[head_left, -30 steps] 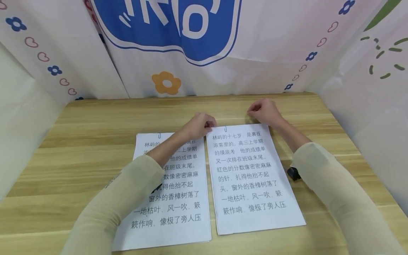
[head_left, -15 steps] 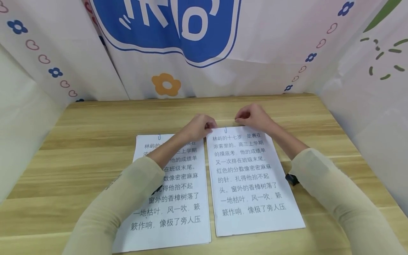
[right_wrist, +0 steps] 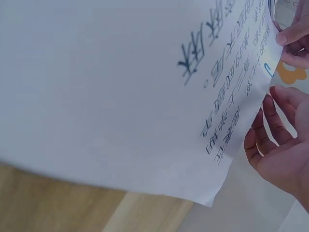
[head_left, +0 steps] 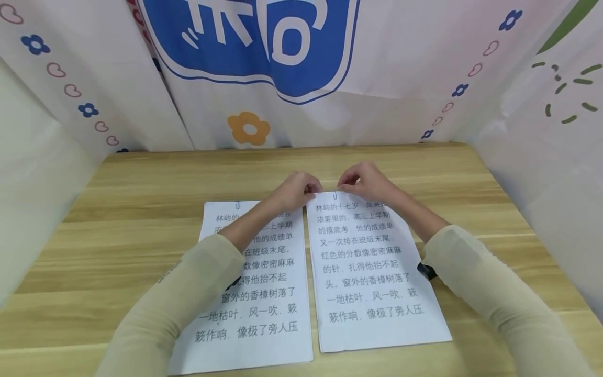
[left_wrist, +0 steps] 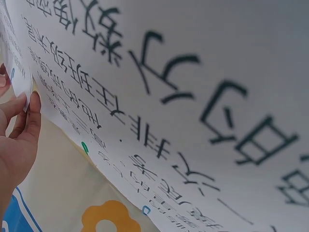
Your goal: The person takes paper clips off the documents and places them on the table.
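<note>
Two printed white paper stacks lie side by side, the left stack (head_left: 245,345) and the right stack (head_left: 377,335). My left hand (head_left: 294,189) reaches across the left stack and pinches the right stack's top left corner; the left wrist view shows thumb and fingers (left_wrist: 34,113) on that corner. A blue paper clip (right_wrist: 268,70) sits on the right stack's top edge. Close beside that clip is my right hand (head_left: 365,180), loosely curved, fingertips (right_wrist: 267,100) right at the paper's edge. In the left wrist view, the left stack's edge carries a green clip (left_wrist: 85,147) and a blue clip (left_wrist: 146,210).
The wooden table (head_left: 118,235) extends around both stacks. White printed cloth (head_left: 391,115) with a blue sign and an orange flower (head_left: 248,129) hangs behind it. A dark object (head_left: 426,270) shows at the right sleeve's cuff.
My right hand has moved left and nearer along the right stack's top edge, up to the clip. The left hand has stayed at the corner.
</note>
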Available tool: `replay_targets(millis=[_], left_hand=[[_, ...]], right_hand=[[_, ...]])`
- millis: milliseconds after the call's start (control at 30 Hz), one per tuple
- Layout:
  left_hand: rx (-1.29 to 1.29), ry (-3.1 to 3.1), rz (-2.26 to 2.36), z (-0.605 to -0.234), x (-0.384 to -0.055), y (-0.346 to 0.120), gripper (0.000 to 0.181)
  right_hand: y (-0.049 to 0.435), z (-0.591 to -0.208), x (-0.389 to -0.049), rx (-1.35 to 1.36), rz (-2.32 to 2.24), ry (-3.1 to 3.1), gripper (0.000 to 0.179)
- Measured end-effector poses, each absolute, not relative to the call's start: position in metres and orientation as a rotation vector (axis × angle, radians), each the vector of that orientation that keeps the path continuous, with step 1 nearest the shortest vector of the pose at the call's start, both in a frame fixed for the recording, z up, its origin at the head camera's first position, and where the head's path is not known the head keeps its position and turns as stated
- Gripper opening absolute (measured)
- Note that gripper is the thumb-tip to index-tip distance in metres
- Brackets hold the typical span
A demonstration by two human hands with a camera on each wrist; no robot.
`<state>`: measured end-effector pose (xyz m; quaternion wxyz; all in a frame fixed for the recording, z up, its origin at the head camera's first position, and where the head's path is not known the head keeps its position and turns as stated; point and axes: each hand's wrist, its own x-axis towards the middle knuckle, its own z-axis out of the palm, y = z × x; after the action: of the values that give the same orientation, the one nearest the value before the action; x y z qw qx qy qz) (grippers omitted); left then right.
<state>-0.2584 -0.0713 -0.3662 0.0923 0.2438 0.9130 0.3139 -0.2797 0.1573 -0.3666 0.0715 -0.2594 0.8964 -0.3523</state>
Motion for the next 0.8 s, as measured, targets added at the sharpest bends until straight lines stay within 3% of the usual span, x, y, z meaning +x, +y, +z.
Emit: replay_targets(millis=[800], left_hand=[[0.741,2.711,0.942,-0.365,-0.259,-0.071,0.022]], right_hand=[[0.145,-0.367,-0.278,-0.748,-1.041,2.634,0.010]])
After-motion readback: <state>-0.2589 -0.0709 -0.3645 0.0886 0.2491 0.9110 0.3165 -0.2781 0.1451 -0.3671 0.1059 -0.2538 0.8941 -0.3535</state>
